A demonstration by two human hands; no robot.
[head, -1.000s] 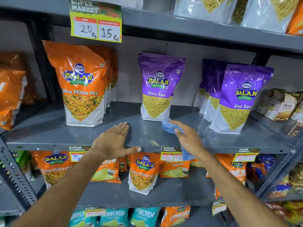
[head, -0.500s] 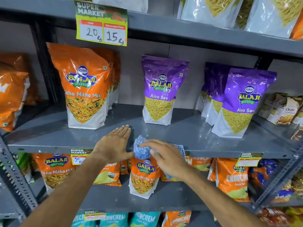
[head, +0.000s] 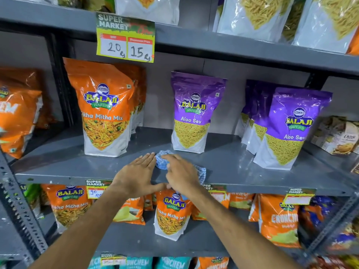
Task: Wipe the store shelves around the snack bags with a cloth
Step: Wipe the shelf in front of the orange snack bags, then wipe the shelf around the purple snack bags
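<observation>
A grey metal shelf [head: 242, 167] holds upright snack bags. My right hand [head: 181, 176] presses a blue checked cloth [head: 162, 162] onto the shelf near its front edge; part of the cloth hangs out at the right of the hand. My left hand [head: 136, 176] lies flat on the shelf with fingers together, its fingertips touching the cloth's left side. An orange Tikha Mitha Mix bag [head: 104, 109] stands behind and left of the hands. A purple Aloo Sev bag [head: 194, 113] stands right behind the cloth. Another purple bag [head: 289, 131] stands further right.
A price sign [head: 125, 37] hangs from the shelf above. More orange bags [head: 17, 113] fill the left bay and oats packs [head: 338, 135] the right. A perforated upright [head: 21, 206] runs down the left. The lower shelf holds several orange bags [head: 171, 214].
My right hand has swept the cloth leftward along the shelf, from in front of the purple bag to beside my left hand. The left hand stayed flat in place.
</observation>
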